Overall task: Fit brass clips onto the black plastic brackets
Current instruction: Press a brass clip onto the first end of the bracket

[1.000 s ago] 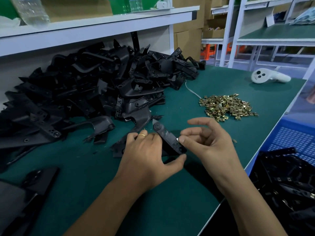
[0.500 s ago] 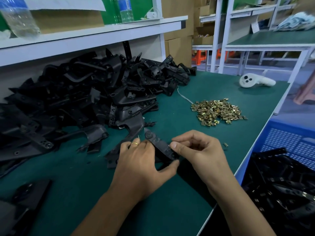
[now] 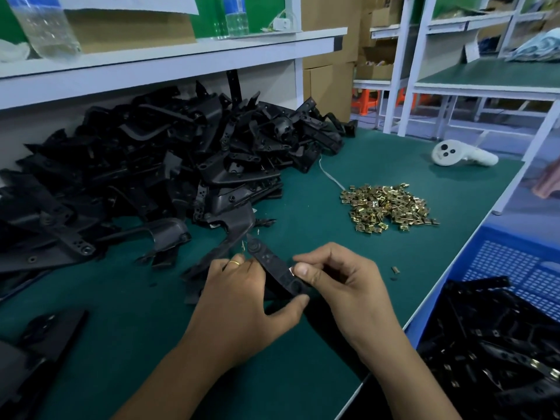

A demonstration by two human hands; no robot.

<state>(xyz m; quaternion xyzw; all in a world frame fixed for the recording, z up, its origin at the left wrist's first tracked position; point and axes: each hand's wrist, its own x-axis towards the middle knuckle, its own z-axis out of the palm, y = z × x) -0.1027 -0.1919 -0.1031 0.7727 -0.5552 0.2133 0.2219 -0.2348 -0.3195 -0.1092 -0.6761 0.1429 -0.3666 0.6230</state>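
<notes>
Head view: left hand point(image 3: 242, 301) grips flat, black, studded bracket point(image 3: 274, 269).

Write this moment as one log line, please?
step: fitting clip | left hand: grips bracket | right hand: pinches at bracket edge | brass clips: heaped on table

A white shelf point(image 3: 169, 60) is running across the back above the green-topped table point(image 3: 378, 165) — cardboard boxes point(image 3: 330, 40) are standing just right of its end. Farther right of the shelf, white-framed workbenches point(image 3: 485, 86) with green tops are lining a pale floor point(image 3: 424, 128).
</notes>
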